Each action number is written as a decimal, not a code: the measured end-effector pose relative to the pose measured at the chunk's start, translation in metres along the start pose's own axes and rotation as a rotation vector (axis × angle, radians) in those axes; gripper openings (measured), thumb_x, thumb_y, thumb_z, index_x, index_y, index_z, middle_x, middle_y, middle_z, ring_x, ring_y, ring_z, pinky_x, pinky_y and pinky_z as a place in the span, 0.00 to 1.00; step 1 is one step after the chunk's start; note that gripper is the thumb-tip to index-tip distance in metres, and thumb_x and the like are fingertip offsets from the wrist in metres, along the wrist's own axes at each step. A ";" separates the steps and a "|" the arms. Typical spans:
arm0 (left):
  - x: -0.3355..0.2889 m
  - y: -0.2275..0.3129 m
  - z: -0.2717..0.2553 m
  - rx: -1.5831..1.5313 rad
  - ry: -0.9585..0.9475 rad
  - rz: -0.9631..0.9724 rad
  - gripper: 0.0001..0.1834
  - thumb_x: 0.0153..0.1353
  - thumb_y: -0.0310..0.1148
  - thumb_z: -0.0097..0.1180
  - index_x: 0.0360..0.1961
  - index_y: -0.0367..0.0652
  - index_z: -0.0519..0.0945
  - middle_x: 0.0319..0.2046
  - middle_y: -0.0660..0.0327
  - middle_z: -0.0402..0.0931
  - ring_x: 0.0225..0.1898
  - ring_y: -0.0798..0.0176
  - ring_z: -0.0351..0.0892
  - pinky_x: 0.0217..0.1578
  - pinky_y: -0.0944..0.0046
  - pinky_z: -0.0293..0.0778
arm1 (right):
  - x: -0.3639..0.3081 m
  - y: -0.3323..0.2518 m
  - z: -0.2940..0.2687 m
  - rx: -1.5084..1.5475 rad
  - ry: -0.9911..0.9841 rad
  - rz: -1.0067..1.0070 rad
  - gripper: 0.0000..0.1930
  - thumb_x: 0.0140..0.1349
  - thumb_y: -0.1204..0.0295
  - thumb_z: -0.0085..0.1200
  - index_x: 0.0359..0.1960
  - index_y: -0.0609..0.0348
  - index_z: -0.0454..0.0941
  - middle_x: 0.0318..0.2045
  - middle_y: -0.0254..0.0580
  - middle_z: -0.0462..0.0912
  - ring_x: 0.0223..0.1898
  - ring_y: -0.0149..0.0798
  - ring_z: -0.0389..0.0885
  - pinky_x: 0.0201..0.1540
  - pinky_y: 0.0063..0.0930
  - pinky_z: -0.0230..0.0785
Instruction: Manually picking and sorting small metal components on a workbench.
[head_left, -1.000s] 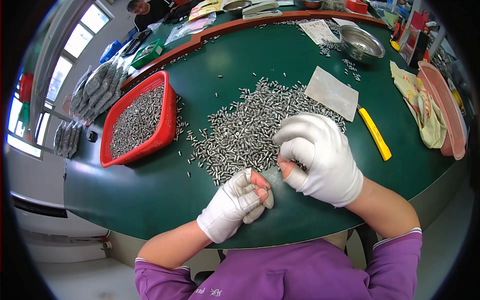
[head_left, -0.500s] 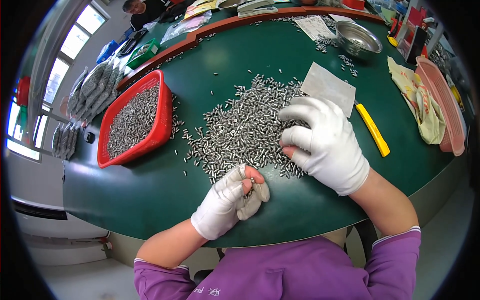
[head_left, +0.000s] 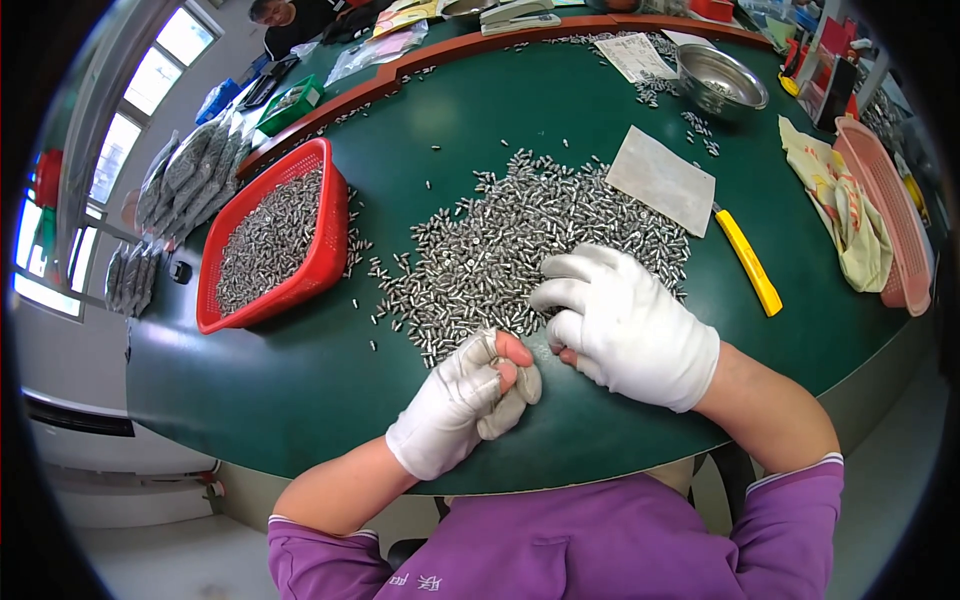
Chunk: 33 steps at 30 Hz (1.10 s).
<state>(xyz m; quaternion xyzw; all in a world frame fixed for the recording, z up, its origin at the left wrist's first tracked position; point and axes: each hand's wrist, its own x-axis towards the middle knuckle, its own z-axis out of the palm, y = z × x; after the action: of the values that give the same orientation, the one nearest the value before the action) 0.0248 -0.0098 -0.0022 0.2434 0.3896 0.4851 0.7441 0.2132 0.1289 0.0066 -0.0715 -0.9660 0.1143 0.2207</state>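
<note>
Your left hand [head_left: 462,400], lower centre, curls loosely closed, apparently cupping gathered pins; your right hand [head_left: 625,325] lies flat and open, raking the pile [head_left: 520,245].

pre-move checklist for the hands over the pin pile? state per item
1. Left hand closed around small parts: cannot tell, the contents are hidden.
2. Right hand spread flat on the pile of metal pins: ok.
3. Red basket upright on the table, with room left: ok.
4. Yellow utility knife apart from both hands: ok.
5. Loose pins kept back from the table edge: ok.
</note>
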 end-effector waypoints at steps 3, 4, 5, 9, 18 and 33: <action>0.001 -0.001 -0.001 0.019 -0.003 -0.015 0.13 0.68 0.42 0.56 0.47 0.48 0.72 0.34 0.64 0.74 0.22 0.77 0.60 0.21 0.76 0.53 | 0.001 -0.002 0.002 0.117 0.067 0.055 0.11 0.44 0.72 0.64 0.31 0.51 0.77 0.43 0.37 0.79 0.55 0.47 0.73 0.56 0.46 0.67; 0.001 0.000 0.000 0.020 -0.002 -0.013 0.13 0.68 0.42 0.56 0.47 0.48 0.72 0.34 0.64 0.74 0.22 0.77 0.60 0.21 0.76 0.53 | 0.002 -0.005 0.001 0.164 0.112 0.066 0.12 0.46 0.71 0.65 0.32 0.50 0.76 0.43 0.35 0.79 0.56 0.47 0.74 0.55 0.45 0.67; 0.000 0.002 0.002 0.040 -0.009 -0.025 0.13 0.68 0.41 0.57 0.47 0.48 0.71 0.33 0.64 0.74 0.21 0.77 0.60 0.21 0.76 0.54 | 0.002 -0.007 0.000 0.211 0.157 0.080 0.13 0.48 0.70 0.65 0.34 0.49 0.75 0.43 0.34 0.79 0.56 0.46 0.74 0.55 0.45 0.67; -0.001 0.007 0.010 0.111 0.020 -0.074 0.12 0.68 0.40 0.57 0.45 0.48 0.71 0.32 0.63 0.74 0.20 0.76 0.60 0.20 0.75 0.55 | 0.006 -0.008 0.007 0.338 0.206 -0.012 0.12 0.49 0.68 0.66 0.32 0.49 0.75 0.43 0.32 0.80 0.51 0.46 0.78 0.50 0.42 0.70; -0.002 0.002 0.009 0.056 0.065 -0.031 0.06 0.71 0.38 0.53 0.41 0.50 0.72 0.31 0.63 0.77 0.20 0.77 0.62 0.20 0.75 0.55 | 0.004 -0.003 0.008 0.491 0.190 0.063 0.11 0.47 0.73 0.67 0.31 0.55 0.78 0.37 0.40 0.81 0.42 0.49 0.81 0.41 0.42 0.75; -0.002 0.006 0.008 0.151 0.021 -0.086 0.09 0.71 0.39 0.53 0.42 0.46 0.74 0.29 0.64 0.75 0.19 0.76 0.62 0.19 0.75 0.55 | 0.009 -0.008 0.003 0.411 0.185 -0.054 0.10 0.45 0.75 0.63 0.30 0.53 0.77 0.39 0.34 0.80 0.48 0.46 0.79 0.45 0.42 0.72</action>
<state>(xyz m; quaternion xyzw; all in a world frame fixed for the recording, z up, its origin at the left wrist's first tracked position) 0.0278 -0.0090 0.0075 0.2768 0.4428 0.4246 0.7396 0.2035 0.1222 0.0093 -0.0095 -0.8997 0.2956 0.3212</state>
